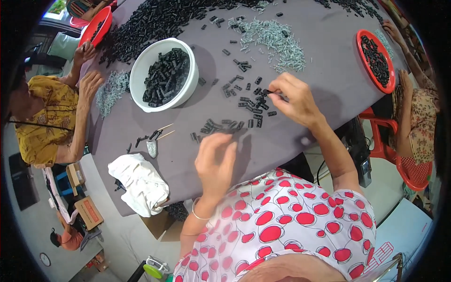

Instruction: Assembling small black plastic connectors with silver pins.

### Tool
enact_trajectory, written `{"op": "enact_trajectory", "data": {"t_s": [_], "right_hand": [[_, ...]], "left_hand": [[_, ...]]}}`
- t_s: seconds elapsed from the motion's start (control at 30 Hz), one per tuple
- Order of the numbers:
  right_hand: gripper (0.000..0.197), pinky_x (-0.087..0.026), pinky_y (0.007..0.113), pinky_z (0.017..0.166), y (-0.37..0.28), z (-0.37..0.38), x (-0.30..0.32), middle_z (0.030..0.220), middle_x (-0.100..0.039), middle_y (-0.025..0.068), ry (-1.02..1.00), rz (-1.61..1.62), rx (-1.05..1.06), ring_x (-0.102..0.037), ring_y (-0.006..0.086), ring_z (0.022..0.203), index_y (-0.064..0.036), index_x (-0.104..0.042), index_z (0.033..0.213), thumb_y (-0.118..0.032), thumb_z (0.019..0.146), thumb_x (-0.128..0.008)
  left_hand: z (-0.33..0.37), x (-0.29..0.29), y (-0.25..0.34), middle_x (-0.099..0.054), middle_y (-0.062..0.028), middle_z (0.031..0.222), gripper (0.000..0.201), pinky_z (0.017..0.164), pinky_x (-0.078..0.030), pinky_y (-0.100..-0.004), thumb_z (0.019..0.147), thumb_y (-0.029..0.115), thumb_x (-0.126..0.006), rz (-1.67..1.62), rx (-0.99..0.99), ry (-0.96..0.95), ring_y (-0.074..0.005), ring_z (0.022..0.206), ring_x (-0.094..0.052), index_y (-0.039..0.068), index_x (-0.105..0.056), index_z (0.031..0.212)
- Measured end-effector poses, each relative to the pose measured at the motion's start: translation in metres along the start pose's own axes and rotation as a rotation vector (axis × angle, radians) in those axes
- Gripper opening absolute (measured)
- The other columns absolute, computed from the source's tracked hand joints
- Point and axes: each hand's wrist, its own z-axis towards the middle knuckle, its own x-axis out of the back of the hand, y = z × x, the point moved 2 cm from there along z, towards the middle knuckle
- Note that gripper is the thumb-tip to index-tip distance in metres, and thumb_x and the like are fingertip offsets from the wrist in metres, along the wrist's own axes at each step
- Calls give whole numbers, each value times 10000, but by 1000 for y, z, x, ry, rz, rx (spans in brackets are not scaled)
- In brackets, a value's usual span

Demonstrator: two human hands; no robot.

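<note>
My right hand point(297, 101) is closed in a pinch on a small black plastic piece point(267, 92), over the right side of a loose cluster of similar black pieces point(253, 105). Lower and to the left, my left hand point(215, 162) is smeared by motion; its thumb and fingers are apart and nothing shows between them. It hovers just in front of a short row of black pieces point(211, 127) on the grey cloth-covered table point(188, 157). Beyond my right hand lies a pile of small silvery screw-like parts point(277, 44).
A white bowl point(190, 89) of black pieces stands left, before a large black heap point(155, 23). A crumpled white cloth point(138, 183) lies at the near left edge. Red trays point(390, 87) sit by co-workers at both sides. A red chair point(378, 141) stands right.
</note>
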Motion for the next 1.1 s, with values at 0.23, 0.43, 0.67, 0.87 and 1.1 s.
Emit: {"op": "enact_trajectory", "data": {"t_s": [0.23,0.43,0.67,0.87,1.1], "right_hand": [[225,-410,346,644,-57,-13,11,821,-553,49,158,-116,357,-558,225,727,-64,-587,861,-52,663,-695],[281,-400,344,666,-73,-16,10,825,-546,54,31,-116,533,-554,215,734,-51,-587,866,-38,618,-720],[278,-462,338,632,-60,-22,9,839,-576,82,12,284,294,-579,244,737,-25,-610,898,6,640,-709],[219,-462,307,584,-55,-27,0,820,-586,92,-43,463,223,-578,222,682,-4,-618,883,13,683,-705],[177,-446,339,589,-54,-38,0,753,-589,77,-162,590,255,-569,230,642,-14,-626,862,8,702,-697]], "left_hand": [[16,-15,0,-655,-70,942,173,701,-507,-238,896,86,-627,-600,462,-195,-116,817,-618,-32,-621,1022],[26,-24,-4,-661,-64,881,193,659,-500,-224,896,121,-636,-810,563,-341,-97,745,-606,-31,-630,1013],[15,-30,-16,-682,-113,888,209,625,-534,-245,904,112,-619,-1203,776,-413,-141,721,-644,-46,-625,1040],[10,-35,-18,-681,-126,902,207,632,-545,-255,900,96,-619,-1262,811,-408,-161,737,-657,-44,-618,1052],[3,-22,-14,-674,-104,904,244,663,-506,-233,882,102,-643,-862,688,-592,-119,761,-623,-67,-618,1056]]}}
